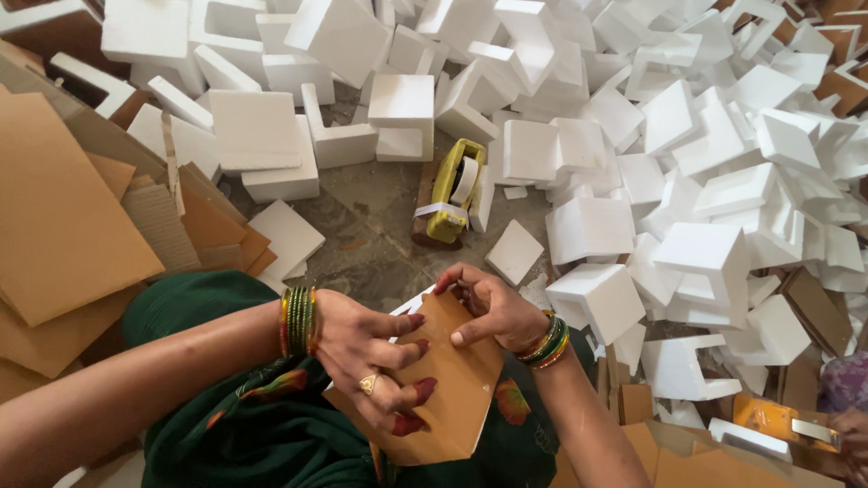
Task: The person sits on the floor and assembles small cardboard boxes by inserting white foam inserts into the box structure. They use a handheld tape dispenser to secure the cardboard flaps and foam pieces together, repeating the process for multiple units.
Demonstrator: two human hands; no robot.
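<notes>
Both hands work on a brown cardboard piece [443, 380] wrapped around a white foam block [411, 303], held over the person's lap on green cloth [235, 425]. The left hand [371, 361] lies across the cardboard from the left, its grip closed on it: the fingers curl over the face and press it down, a ring showing on one finger. The right hand [493, 312] holds the upper edge of the same piece, thumb flat on the cardboard and fingertips bent over the fold, so this grip is also closed on it. Only a sliver of the foam shows at the upper left of the cardboard. Green and gold bangles [298, 321] sit on the left wrist, and more are on the right.

On the floor [380, 235] just beyond the hands stands a yellow tape dispenser [452, 190] with a white roll. A large heap of white foam pieces [687, 163] spreads across the far side and the right of the floor. Flat cardboard sheets [63, 226] are stacked at the left edge. At the lower right corner another person's hand [850, 434] rests by an orange tape dispenser [778, 420].
</notes>
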